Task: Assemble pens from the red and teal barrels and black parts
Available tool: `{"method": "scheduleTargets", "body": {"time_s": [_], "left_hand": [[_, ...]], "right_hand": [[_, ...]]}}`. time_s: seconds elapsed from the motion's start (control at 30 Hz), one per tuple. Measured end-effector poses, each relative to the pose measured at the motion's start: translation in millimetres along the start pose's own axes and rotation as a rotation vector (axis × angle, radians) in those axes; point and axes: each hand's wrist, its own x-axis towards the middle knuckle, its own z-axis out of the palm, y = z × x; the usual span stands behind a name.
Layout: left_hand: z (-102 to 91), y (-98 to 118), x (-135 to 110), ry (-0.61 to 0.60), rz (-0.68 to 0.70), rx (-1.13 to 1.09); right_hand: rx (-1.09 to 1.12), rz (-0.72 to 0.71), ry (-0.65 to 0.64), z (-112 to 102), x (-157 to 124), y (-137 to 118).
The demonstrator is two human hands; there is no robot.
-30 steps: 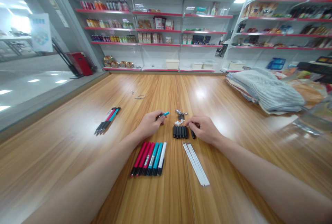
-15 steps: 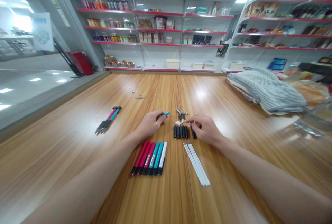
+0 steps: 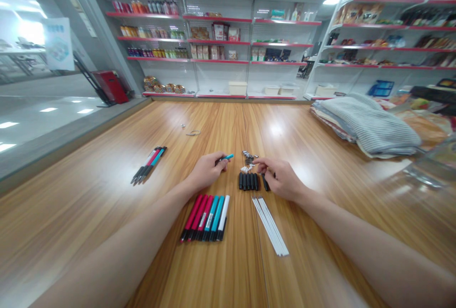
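My left hand (image 3: 209, 169) is closed around a teal pen barrel (image 3: 228, 157), whose end sticks out past the fingers. In my right hand (image 3: 280, 177) a black pen grip (image 3: 265, 182) shows beneath the curled fingers, while the index finger reaches to small springs (image 3: 249, 161). Silver pen tips (image 3: 245, 153) lie just beyond the springs, and small white pieces (image 3: 245, 169) lie nearer. Several black grips (image 3: 248, 181) stand in a row beside the right hand. Closer to me are white ink refills (image 3: 270, 226) and a row of red, teal and white pen barrels (image 3: 205, 217).
Three pens (image 3: 148, 164) lie together on the left of the wooden table (image 3: 107, 232). A thin loop (image 3: 193, 132) lies farther back. Folded striped cloth (image 3: 370, 122) is stacked at the right, near a clear container (image 3: 432, 160). Stocked shelves (image 3: 217, 18) stand behind the table.
My right index finger has moved slightly away from me and left, from the white pieces to the springs. My left hand and the teal barrel have stayed in place.
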Motion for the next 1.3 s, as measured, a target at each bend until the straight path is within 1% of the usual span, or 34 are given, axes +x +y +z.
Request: {"method": "scheduleTargets", "body": {"time_s": [0.17, 0.37, 0.5, 0.77, 1.13, 1.3], "left_hand": [[0.6, -1, 0, -0.001, -0.001, 0.006], [0.7, -1, 0, 0.001, 0.0, 0.009], [0.4, -1, 0, 0.002, -0.001, 0.005], [-0.1, 1, -1, 0.012, 0.012, -0.004], [0.6, 0, -1, 0.014, 0.016, 0.0], [1.4, 0, -1, 0.012, 0.008, -0.013]], "right_hand": [[0.007, 0.051, 0.008, 1, 1, 3], [-0.102, 0.119, 0.125, 3, 1, 10], [-0.161, 0.129, 0.182, 2, 1, 17], [-0.186, 0.192, 0.16, 1, 3, 22], [-0.218, 0.183, 0.177, 1, 3, 18], [-0.225, 0.199, 0.174, 0, 4, 15]]}}
